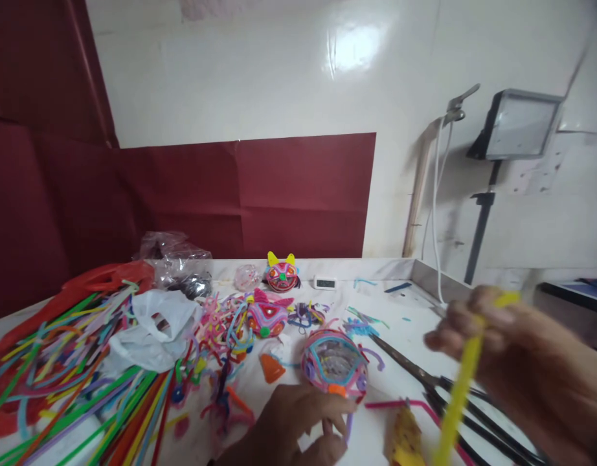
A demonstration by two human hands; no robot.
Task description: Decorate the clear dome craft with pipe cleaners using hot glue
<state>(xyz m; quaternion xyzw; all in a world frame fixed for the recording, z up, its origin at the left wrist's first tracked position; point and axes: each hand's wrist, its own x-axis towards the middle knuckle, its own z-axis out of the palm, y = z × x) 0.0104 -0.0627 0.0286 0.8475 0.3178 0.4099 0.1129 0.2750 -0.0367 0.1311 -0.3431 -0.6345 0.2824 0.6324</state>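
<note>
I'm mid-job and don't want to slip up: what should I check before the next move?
1. Yellow strip held in the right hand: ok.
2. Strip's lower end clear to inspect: not ok, blurred.
3. Left hand close to the round craft piece: ok.
4. Left hand gripping that piece: cannot tell.
5. Scissors lying on the table, unheld: ok.

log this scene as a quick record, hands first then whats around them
left hand: at the near edge of the round decorated piece; contact unclear
right hand: holding a yellow strip, blurred
tool: scissors, right of the round piece
left side: loose coloured strips, white plastic bag
back: yellow-eared piece, small white device
</note>
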